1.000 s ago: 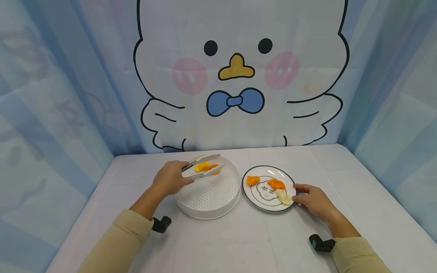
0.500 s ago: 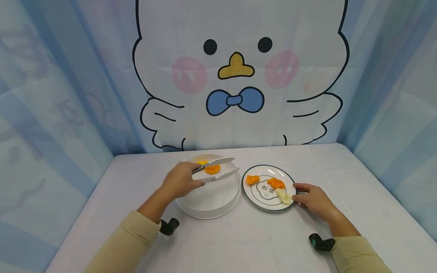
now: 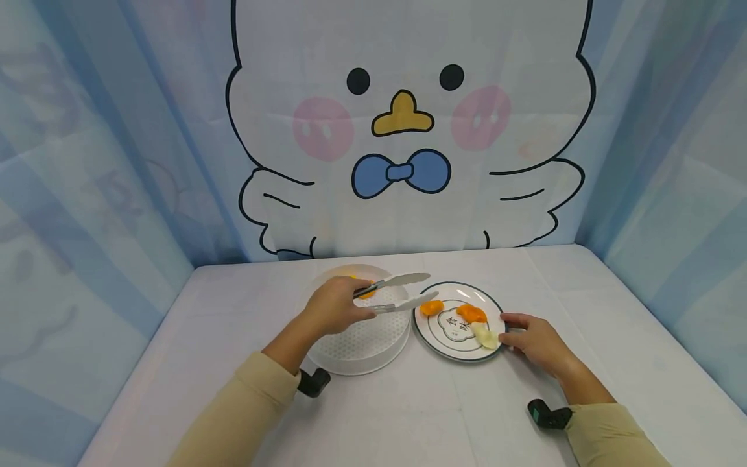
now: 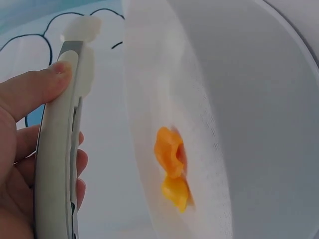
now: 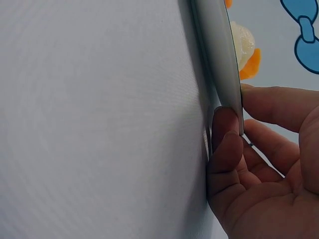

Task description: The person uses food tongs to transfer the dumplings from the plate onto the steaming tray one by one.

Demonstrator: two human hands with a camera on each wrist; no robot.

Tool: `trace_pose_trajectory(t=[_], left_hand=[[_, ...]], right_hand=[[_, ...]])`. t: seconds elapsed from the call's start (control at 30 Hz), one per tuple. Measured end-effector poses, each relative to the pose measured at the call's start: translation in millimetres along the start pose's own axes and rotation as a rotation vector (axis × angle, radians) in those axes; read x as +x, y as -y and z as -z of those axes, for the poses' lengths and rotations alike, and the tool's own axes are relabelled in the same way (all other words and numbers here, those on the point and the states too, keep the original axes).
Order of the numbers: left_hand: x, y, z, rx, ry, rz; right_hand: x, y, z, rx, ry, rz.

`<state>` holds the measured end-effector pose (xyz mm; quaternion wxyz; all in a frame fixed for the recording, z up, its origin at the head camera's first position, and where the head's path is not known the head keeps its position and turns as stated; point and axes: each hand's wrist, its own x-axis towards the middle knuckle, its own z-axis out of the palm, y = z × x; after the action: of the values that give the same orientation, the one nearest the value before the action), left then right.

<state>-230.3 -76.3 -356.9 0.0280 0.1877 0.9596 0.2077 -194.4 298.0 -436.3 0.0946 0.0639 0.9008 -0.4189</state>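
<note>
The left hand [image 3: 335, 305] pinches a pair of long, shiny metal tongs with pale, flat tips [image 3: 403, 280]. Its thumb presses on one arm of the tongs. The tips are spread apart and point to three o'clock, by the plate's ten o'clock edge.

The right hand [image 3: 539, 340] pinches the round, shiny white plate with a dark rim [image 3: 438, 338] at its three o'clock edge. The thumb is on top and fingers are tucked under.

Three bits of food sit on the plate. A soft orange lump [image 3: 432, 307] is at ten o'clock, close to the tongs; I can't tell if they touch. A bumpy orange piece [image 3: 471, 314] is near two o'clock, and a pale cream piece [image 3: 485, 336] is at four o'clock, touching it.

At the plate's nine o'clock is a round white tub with a dotted bottom [image 3: 358, 350]. Inside, near twelve o'clock, a curly orange piece [image 4: 168, 149] touches a small bright yellow piece [image 4: 175, 191]. Everything rests on a white surface [image 3: 408, 421].
</note>
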Motion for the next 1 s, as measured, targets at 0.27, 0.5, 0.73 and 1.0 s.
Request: trace_pose_trajectory(t=[0.27, 0.5, 0.73, 1.0], left_hand=[[11.4, -14.4, -8.3, -0.001, 0.054, -0.008], [17.4, -24.5, -14.6, 0.016, 0.081, -0.015], [22.6, -31.8, -19.9, 0.041, 0.102, -0.002], [29.9, -38.4, -24.8, 0.011, 0.148, 0.022]], right_hand=[[-0.7, 1, -1, 0.004, 0.005, -0.021], [-0.5, 2, -1, 0.008, 0.005, -0.014], [-0.5, 2, 0, 0.006, 0.004, 0.000], [-0.6, 2, 0, 0.007, 0.005, 0.005]])
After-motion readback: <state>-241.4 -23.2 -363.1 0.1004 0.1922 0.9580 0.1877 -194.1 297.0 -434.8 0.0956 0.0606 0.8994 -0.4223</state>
